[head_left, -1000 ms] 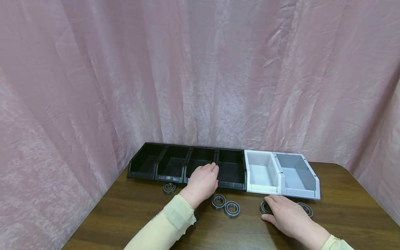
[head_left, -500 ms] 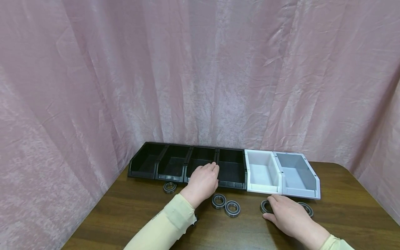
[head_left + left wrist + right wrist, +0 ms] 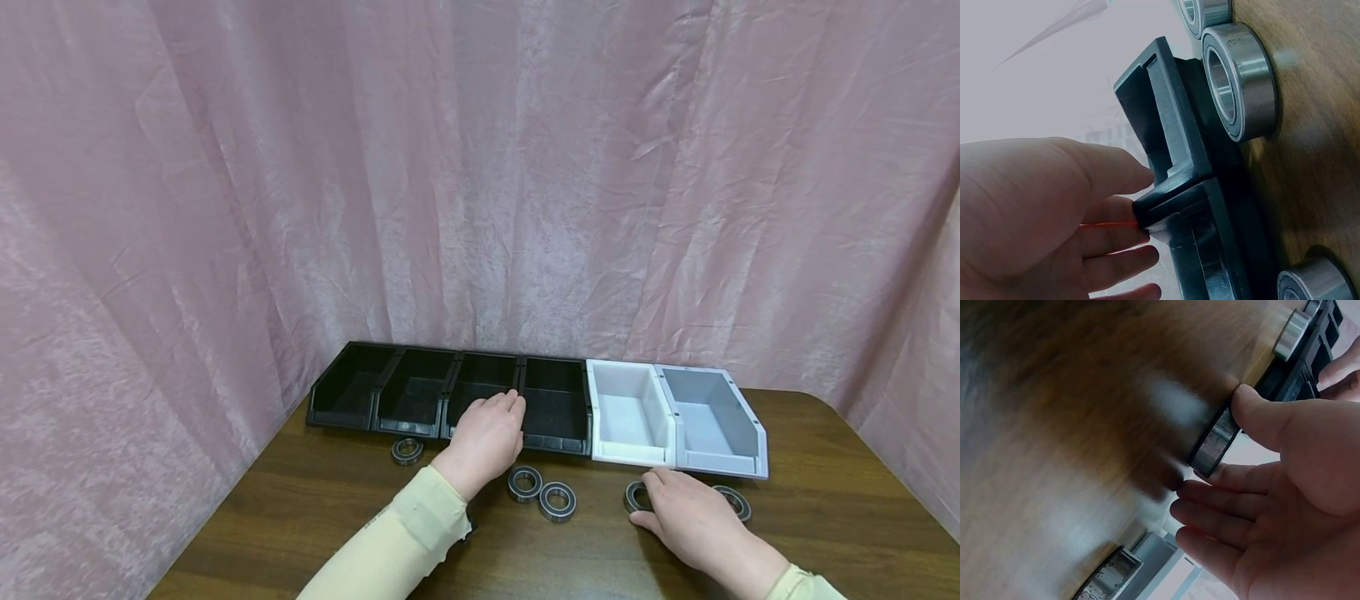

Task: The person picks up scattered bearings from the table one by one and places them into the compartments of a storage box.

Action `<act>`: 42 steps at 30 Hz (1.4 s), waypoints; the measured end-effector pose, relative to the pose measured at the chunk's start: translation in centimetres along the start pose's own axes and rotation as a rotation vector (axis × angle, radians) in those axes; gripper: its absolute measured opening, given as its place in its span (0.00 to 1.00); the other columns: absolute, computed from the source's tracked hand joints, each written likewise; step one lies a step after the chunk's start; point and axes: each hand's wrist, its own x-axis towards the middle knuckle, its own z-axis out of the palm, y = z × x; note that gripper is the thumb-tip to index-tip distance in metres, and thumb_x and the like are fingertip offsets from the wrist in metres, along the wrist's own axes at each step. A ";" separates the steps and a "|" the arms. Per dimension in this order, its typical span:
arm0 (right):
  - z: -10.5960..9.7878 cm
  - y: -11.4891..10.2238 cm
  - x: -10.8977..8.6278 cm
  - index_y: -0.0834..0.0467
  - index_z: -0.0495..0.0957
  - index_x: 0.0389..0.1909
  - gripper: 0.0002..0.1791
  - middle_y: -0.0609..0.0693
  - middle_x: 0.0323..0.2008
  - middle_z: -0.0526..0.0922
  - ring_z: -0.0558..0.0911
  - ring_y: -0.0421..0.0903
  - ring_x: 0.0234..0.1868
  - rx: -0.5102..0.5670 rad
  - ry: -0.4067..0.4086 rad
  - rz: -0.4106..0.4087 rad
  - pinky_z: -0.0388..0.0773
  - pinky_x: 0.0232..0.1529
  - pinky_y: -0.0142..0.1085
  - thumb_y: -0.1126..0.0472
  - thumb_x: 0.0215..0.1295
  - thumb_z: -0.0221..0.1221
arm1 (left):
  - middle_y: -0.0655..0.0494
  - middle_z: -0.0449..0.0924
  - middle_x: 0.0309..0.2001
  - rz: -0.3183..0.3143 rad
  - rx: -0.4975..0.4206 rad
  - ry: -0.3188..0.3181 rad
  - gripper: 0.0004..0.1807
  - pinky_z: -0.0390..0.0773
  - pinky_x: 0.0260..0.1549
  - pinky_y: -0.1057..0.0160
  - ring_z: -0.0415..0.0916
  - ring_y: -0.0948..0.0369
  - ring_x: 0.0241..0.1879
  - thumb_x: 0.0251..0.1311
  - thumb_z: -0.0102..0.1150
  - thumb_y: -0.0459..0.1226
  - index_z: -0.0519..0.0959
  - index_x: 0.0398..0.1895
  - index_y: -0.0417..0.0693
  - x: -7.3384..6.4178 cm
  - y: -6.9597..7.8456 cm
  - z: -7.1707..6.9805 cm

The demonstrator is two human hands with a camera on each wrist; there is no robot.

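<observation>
My left hand [image 3: 483,437] is over the row of black storage bins [image 3: 557,408]. In the left wrist view, its thumb and index finger pinch the adjoining side walls [image 3: 1175,190] of two bins at their front corner, the other fingers loosely bent. Over at the right, my right hand [image 3: 693,521] holds a ball bearing [image 3: 1215,447] on the table between thumb and index finger; the remaining fingers extend past it. Part of that bearing is covered by the hand in the head view. Another bearing [image 3: 737,503] lies partly hidden just right of this hand.
A white bin [image 3: 633,457] and a grey bin [image 3: 716,462] continue the row to the right. Two bearings [image 3: 557,502] lie side by side between the hands, and one more bearing [image 3: 407,451] lies left of the left forearm. Pink curtain [image 3: 480,183] hangs behind the wooden table [image 3: 277,517].
The right thumb and fingers have shifted very slightly right on the bearing. The left hand, bins and other bearings stay as they were.
</observation>
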 end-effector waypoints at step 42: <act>-4.4 1.8 -1.2 0.53 0.75 0.35 0.23 0.39 0.29 0.70 0.74 0.41 0.26 -0.031 0.224 -0.047 0.77 0.25 0.42 0.47 0.61 0.80 | 0.46 0.84 0.69 0.017 0.031 0.033 0.26 0.84 0.64 0.52 0.83 0.53 0.67 0.73 0.70 0.44 0.83 0.69 0.41 0.1 -0.1 0.4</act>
